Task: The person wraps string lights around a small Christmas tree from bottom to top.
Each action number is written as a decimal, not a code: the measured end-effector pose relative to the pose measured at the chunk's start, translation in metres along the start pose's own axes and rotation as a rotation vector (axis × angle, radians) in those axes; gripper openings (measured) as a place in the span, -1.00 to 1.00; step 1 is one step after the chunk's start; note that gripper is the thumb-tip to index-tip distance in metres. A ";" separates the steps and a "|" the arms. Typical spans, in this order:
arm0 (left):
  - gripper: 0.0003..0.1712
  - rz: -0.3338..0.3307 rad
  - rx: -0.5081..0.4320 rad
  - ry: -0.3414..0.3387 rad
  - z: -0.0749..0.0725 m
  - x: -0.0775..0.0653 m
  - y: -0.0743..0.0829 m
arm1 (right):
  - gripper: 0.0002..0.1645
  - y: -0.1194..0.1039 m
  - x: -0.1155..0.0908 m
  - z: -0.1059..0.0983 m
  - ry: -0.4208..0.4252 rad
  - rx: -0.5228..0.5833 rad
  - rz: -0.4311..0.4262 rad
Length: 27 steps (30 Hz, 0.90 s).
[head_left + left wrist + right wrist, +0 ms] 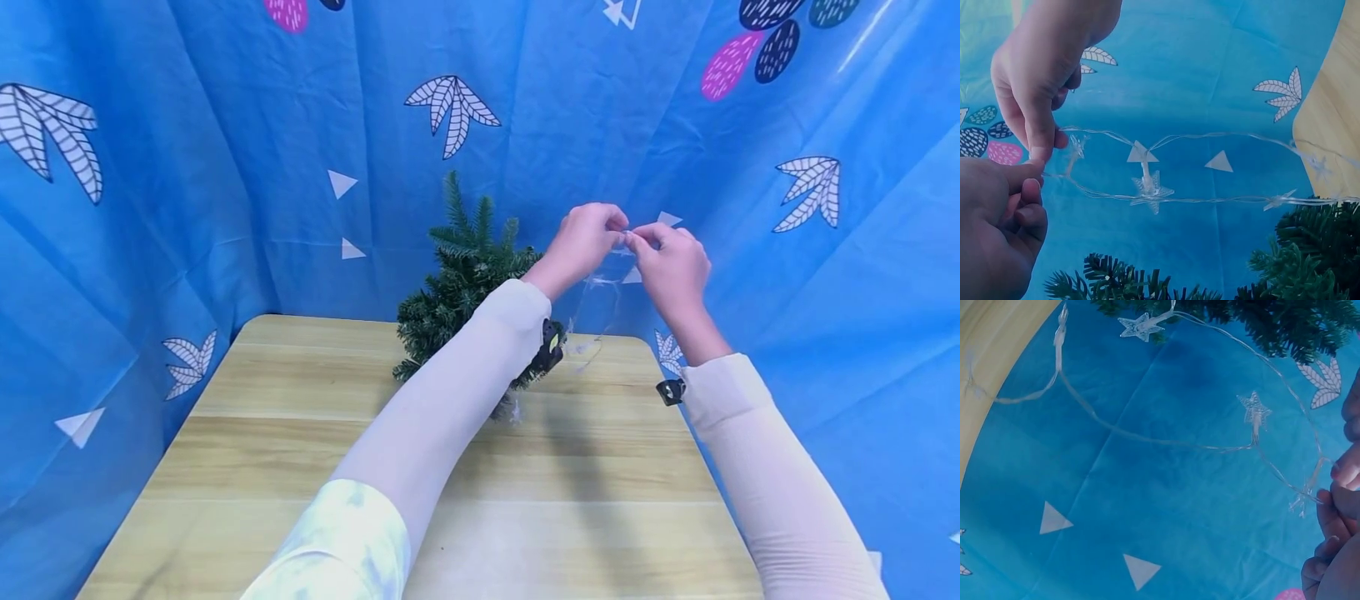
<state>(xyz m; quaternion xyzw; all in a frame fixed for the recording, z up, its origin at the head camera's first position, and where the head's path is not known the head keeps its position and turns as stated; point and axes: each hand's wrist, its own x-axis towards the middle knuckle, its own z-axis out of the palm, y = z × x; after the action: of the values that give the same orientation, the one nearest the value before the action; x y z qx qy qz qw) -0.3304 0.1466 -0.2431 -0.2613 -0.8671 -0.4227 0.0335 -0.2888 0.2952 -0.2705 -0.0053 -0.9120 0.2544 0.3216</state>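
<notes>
Both hands are raised beside a small artificial Christmas tree (pixel 465 275), fingertips meeting. A clear string of star lights (pixel 1197 200) is pinched by my left hand (pixel 581 246) between thumb and forefinger. Right against it, my right hand (pixel 671 262) pinches the same wire. The wire hangs from the fingers in a long loop. Clear plastic stars (pixel 1254 411) dangle along it, one close under the fingertips. In the left wrist view, the loop's far end reaches past the tree's branches (pixel 1297 256).
A light wooden table (pixel 315 400) carries the tree near its back edge. Behind and around hangs a blue curtain (pixel 300 125) with leaf and triangle prints. One small star (pixel 515 410) hangs low by the tree's base. A black wrist camera (pixel 551 346) sits on the left cuff.
</notes>
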 end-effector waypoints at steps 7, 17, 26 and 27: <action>-0.77 0.012 0.030 -0.012 -0.003 0.002 -0.003 | -0.54 -0.005 -0.002 -0.003 -0.007 0.006 -0.012; -0.75 -0.012 0.055 0.022 -0.007 0.007 -0.005 | -0.61 0.003 -0.004 -0.009 -0.008 -0.067 -0.043; -0.74 -0.057 0.047 0.107 -0.015 0.008 -0.012 | -0.62 0.022 -0.007 -0.012 -0.041 -0.134 -0.048; -0.74 -0.056 0.045 0.114 -0.015 0.008 -0.013 | -0.62 0.023 -0.007 -0.011 -0.043 -0.139 -0.051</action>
<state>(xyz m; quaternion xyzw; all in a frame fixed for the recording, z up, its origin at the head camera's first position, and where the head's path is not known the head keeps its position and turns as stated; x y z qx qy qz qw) -0.3458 0.1320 -0.2401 -0.2115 -0.8801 -0.4181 0.0770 -0.2803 0.3195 -0.2781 0.0012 -0.9340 0.1824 0.3072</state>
